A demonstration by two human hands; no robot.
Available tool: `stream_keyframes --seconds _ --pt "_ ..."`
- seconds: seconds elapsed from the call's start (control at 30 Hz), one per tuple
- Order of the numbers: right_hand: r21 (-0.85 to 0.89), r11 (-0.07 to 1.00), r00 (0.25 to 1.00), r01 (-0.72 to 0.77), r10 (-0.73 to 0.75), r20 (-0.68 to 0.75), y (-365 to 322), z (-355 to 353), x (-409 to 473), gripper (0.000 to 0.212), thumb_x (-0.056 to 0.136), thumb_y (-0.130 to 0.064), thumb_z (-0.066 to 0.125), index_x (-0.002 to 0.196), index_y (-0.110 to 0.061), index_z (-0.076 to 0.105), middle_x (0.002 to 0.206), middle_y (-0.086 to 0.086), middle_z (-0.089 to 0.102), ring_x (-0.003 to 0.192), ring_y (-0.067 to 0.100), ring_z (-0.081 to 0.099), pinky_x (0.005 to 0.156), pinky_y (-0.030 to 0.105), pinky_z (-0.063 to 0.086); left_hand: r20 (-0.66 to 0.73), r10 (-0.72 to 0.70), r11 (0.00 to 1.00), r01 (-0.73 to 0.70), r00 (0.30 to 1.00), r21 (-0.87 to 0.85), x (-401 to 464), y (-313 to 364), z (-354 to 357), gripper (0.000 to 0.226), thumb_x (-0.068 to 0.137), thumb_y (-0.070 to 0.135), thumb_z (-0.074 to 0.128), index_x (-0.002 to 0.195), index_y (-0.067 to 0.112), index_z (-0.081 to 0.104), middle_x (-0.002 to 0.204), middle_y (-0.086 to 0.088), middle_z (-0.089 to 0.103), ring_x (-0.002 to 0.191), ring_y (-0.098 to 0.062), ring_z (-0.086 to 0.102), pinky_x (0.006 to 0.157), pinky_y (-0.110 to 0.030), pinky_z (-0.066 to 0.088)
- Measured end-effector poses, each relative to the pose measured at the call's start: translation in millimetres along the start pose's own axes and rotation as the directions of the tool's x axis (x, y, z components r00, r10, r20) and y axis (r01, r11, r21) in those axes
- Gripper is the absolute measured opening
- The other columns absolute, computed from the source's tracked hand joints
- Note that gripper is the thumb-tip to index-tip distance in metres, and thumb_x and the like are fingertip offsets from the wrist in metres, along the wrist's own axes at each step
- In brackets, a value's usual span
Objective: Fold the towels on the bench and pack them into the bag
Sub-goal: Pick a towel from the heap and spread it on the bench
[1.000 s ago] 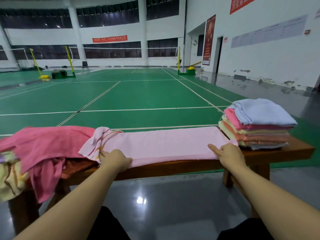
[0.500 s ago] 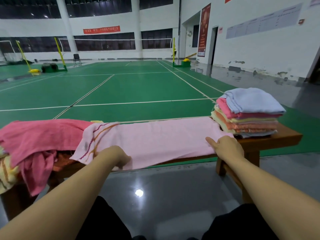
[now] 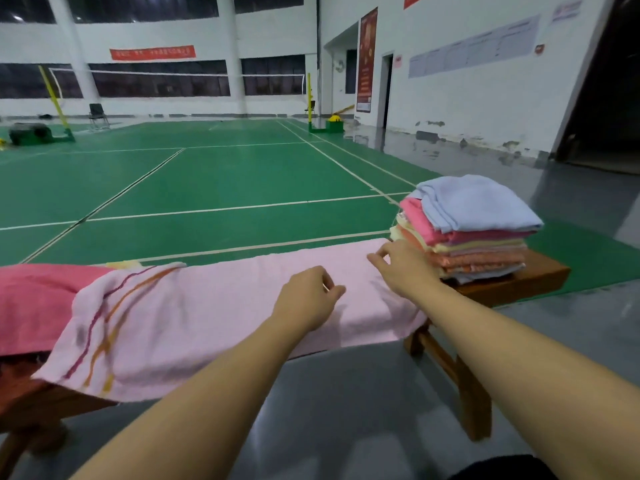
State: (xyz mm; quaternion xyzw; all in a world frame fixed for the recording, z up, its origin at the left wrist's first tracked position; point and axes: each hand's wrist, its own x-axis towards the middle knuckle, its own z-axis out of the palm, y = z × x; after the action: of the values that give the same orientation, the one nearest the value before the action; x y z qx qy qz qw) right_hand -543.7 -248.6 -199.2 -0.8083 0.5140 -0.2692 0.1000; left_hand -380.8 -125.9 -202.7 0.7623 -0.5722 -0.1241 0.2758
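Note:
A light pink towel [image 3: 221, 299] with red and orange stripes at its left end lies spread along the wooden bench [image 3: 540, 271]. My left hand [image 3: 306, 297] is over the towel's middle, fingers loosely curled, holding nothing. My right hand [image 3: 403, 268] rests at the towel's far right corner beside the stack, thumb and fingers apart. A stack of folded towels [image 3: 474, 233], topped by a pale blue one, sits on the bench's right end. A heap of unfolded towels, with a darker pink towel [image 3: 34, 299] on top, lies at the left. No bag is in view.
The bench stands on a grey floor [image 3: 346, 410] at the edge of a green badminton court [image 3: 207, 188]. The bench leg [image 3: 464, 386] is below my right forearm. A white wall with a doorway runs along the right.
My left hand left the towel's striped left end and moved right to its middle. My right hand shifted from the near right edge to the far right corner. The camera turned right.

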Motion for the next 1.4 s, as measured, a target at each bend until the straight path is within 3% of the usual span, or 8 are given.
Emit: stream_keyframes --seconds 0.27,0.43,0.53,0.67,0.87,1.03,1.27,1.4 --pt "-0.162 0.986 0.941 -0.049 0.100 0.323 -10 7 91 0.030 0.102 -0.029 0.054 0.121 -0.010 0.069 0.120 0.011 0.070 0.109 0.029 0.064 0.086 0.032 0.047 0.135 0.087 0.939 -0.036 0.987 -0.342 79 58 59 0.009 0.088 0.016 0.071 0.086 0.008 0.073 0.081 -0.011 0.076 0.083 -0.029 0.073 0.083 -0.042 0.059" --pt "-0.288 0.952 0.902 -0.103 0.211 0.376 7 24 130 0.051 0.095 -0.052 0.062 0.121 -0.009 0.069 0.118 0.009 0.071 0.103 0.032 0.066 0.093 0.040 0.053 0.129 0.064 0.881 0.005 0.990 -0.473 100 55 75 0.009 0.082 0.014 0.075 0.078 0.007 0.076 0.066 -0.003 0.068 0.056 -0.012 0.057 0.048 -0.021 0.045" --pt "-0.335 0.935 0.902 -0.113 0.238 0.360 10 32 140 0.042 0.089 -0.046 0.072 0.097 -0.005 0.067 0.099 0.011 0.071 0.086 0.031 0.064 0.078 0.034 0.050 0.165 0.106 0.961 -0.058 0.981 -0.269 103 59 79 0.018 0.070 0.029 0.068 0.084 0.020 0.075 0.074 0.001 0.072 0.070 -0.018 0.066 0.058 -0.028 0.051" --pt "-0.271 0.949 0.932 -0.160 0.236 0.276 11 34 147 0.035 0.081 -0.028 0.083 0.098 -0.004 0.064 0.090 0.009 0.064 0.085 0.028 0.061 0.073 0.034 0.051 0.179 0.038 0.999 -0.041 0.983 0.010 104 74 84 0.040 0.084 0.031 0.063 0.121 0.018 0.056 0.111 -0.007 0.067 0.103 -0.031 0.066 0.077 -0.036 0.047" --pt "-0.234 0.931 0.904 -0.281 0.339 0.261 14 37 149 0.052 0.075 -0.042 0.088 0.071 -0.008 0.049 0.064 0.005 0.056 0.059 0.021 0.053 0.060 0.031 0.042 0.217 0.067 0.988 -0.095 0.974 0.121 99 77 84 0.069 0.092 0.049 0.060 0.140 0.003 0.040 0.118 -0.008 0.063 0.108 -0.030 0.063 0.079 -0.034 0.042" --pt "-0.192 0.947 0.899 -0.256 0.306 0.312 16 35 148 0.054 0.073 -0.051 0.085 0.098 -0.006 0.072 0.087 0.009 0.074 0.079 0.026 0.070 0.078 0.036 0.058 0.381 0.126 0.990 -0.095 0.916 -0.100 110 53 70 0.029 0.084 0.041 0.078 0.084 0.015 0.064 0.079 -0.007 0.063 0.079 -0.027 0.060 0.073 -0.033 0.045" --pt "-0.053 0.956 0.910 -0.290 0.293 0.293 19 39 146 0.051 0.082 -0.049 0.079 0.096 -0.002 0.070 0.068 0.008 0.063 0.061 0.025 0.055 0.064 0.030 0.046 0.412 0.113 0.990 -0.067 0.904 -0.125 111 18 29 0.027 0.076 0.025 0.089 0.082 0.019 0.064 0.074 -0.002 0.069 0.054 -0.012 0.060 0.060 -0.023 0.051" --pt "-0.061 0.953 0.902 -0.297 0.301 0.311 17 43 143 0.063 0.081 -0.062 0.073 0.108 -0.005 0.067 0.087 0.007 0.063 0.073 0.023 0.055 0.062 0.031 0.038 0.433 0.082 0.991 -0.027 0.898 -0.131 103 21 21 0.010 0.086 0.028 0.078 0.084 0.018 0.077 0.076 -0.001 0.073 0.062 -0.013 0.061 0.062 -0.022 0.052"
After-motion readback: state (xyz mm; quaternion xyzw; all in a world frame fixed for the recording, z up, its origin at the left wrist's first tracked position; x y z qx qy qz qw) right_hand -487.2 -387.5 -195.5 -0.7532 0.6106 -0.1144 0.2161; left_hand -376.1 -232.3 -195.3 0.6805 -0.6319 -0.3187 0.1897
